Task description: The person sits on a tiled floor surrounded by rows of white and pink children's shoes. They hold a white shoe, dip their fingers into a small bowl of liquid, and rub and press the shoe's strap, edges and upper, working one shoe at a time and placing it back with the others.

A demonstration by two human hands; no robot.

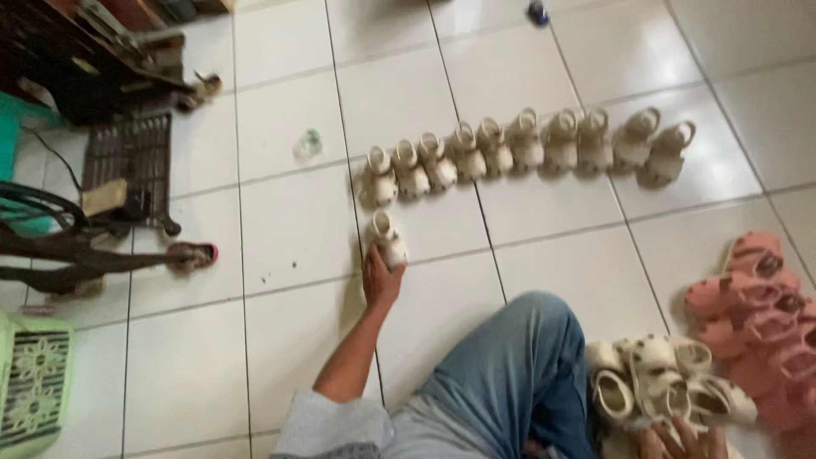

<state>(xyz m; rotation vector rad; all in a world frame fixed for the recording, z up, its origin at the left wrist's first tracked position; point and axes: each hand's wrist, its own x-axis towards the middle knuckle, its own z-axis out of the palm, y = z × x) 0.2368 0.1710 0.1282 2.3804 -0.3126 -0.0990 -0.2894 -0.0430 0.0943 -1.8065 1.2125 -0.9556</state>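
Bent close under the camera, a knee in blue denim (518,374) takes up the lower middle of the view, with a grey shirt hem beside it. Just right of the knee lies a heap of small cream-coloured moulded clogs with dark spots and heel straps (659,382); the right hand (680,444) shows only as fingertips at the bottom edge, touching the underside of that heap, and whether it grips anything cannot be told. Beyond it sits a pile of pink clogs of the same shape (761,314).

Stretched forward over the white glazed floor tiles (289,229), the left hand (380,280) closes its fingers round the heel end of a single small cream clog (387,238), which stands on the tile just below the left end of a row of cream clogs (518,149) lined up side by side, toes toward the person.

Judging by its look, the clog is light, springy foam or soft plastic, not fragile, and smooth enough to slide on glazed tile. Its heel and strap give the surest hold, as the fingers have it now; the rounded toe would be harder to pinch.

Further left stand a dark treadle frame with a cast-iron pedal (127,157), a lone sandal with a pink sole (191,255) and a pale green plastic basket (34,391).
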